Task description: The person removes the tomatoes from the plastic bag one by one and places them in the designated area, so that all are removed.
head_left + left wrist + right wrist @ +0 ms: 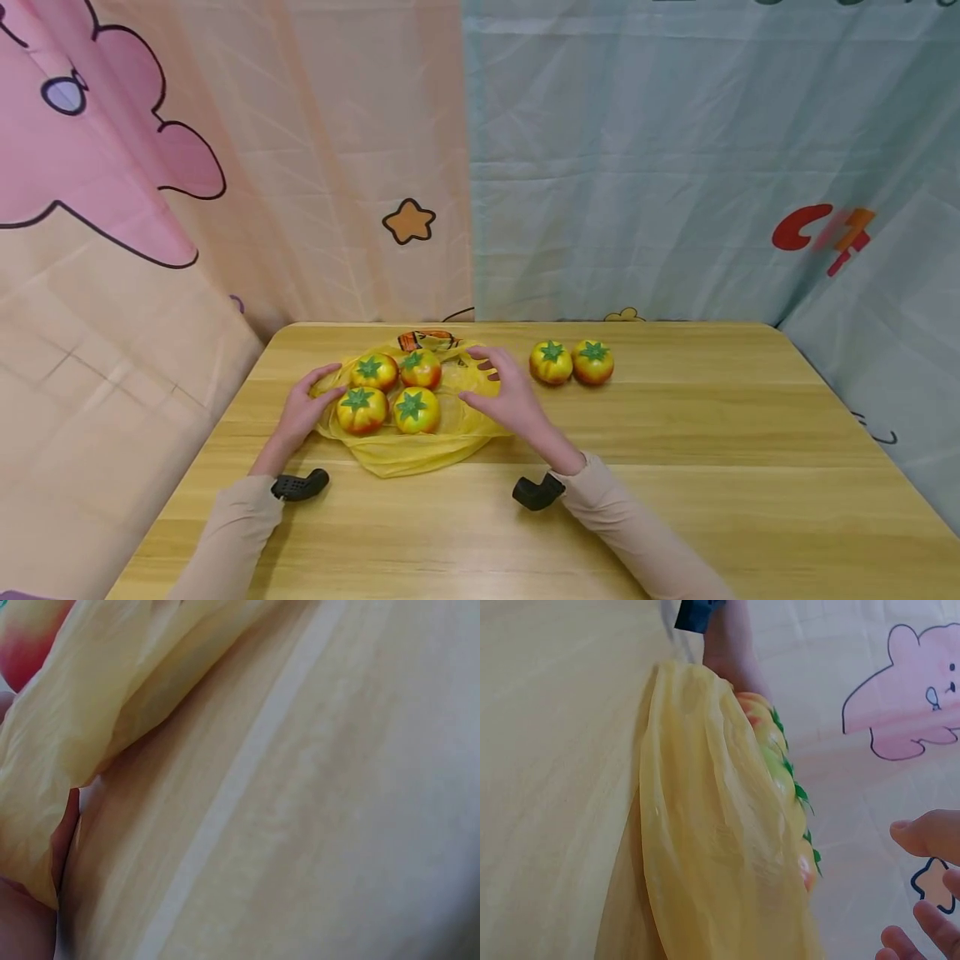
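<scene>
While a yellow bag (420,457) holds four fruits (415,411), right hand (510,396) with fingers spread, left hand (302,407) with grip unclear

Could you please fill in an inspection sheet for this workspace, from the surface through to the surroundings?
Surface: wooden table, pale striped grain.
Job's things: yellow bag, spread out, with four fruits within it, tops uncovered; two fruits stand to its right on the wood.
Clutter: nothing seen.
Hands: left hand touches the bag's left side, grip unclear; right hand is over its right side, fingers spread, holding nothing.
Cables: nothing clearly seen.
Surroundings: curtains with cartoon prints behind.
</scene>
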Demonstrator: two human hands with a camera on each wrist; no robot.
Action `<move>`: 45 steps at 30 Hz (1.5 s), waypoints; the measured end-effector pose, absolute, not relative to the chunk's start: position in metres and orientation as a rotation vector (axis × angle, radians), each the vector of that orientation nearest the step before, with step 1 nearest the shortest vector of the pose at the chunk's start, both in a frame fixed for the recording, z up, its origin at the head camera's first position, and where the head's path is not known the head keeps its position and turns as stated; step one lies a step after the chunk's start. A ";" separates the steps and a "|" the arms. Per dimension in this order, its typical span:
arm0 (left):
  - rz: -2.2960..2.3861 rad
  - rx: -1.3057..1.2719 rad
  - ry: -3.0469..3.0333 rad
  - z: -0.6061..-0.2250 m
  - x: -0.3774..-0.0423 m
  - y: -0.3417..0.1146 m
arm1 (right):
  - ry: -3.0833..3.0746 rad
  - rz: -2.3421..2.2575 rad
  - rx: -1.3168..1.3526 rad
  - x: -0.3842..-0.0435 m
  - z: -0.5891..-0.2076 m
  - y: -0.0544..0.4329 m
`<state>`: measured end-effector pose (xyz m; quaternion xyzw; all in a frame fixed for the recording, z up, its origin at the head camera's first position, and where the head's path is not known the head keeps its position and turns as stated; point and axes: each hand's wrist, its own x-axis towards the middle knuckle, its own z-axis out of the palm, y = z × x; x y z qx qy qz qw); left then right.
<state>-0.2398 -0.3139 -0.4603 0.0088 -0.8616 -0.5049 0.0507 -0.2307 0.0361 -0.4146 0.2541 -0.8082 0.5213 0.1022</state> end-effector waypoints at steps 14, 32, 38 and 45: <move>-1.544 0.022 -2.619 -0.460 -0.240 -0.314 | -2.445 1.602 0.848 -0.227 -0.425 0.005; -1.559 0.025 -2.594 -0.465 -0.242 -0.314 | -2.575 1.582 0.761 -0.223 -0.440 -0.018; -1.558 0.044 -2.597 -0.464 -0.242 -0.314 | -2.604 1.588 0.743 -0.222 -0.443 -0.020; -1.557 0.038 -2.599 -0.464 -0.242 -0.314 | -2.618 1.577 0.749 -0.224 -0.444 -0.021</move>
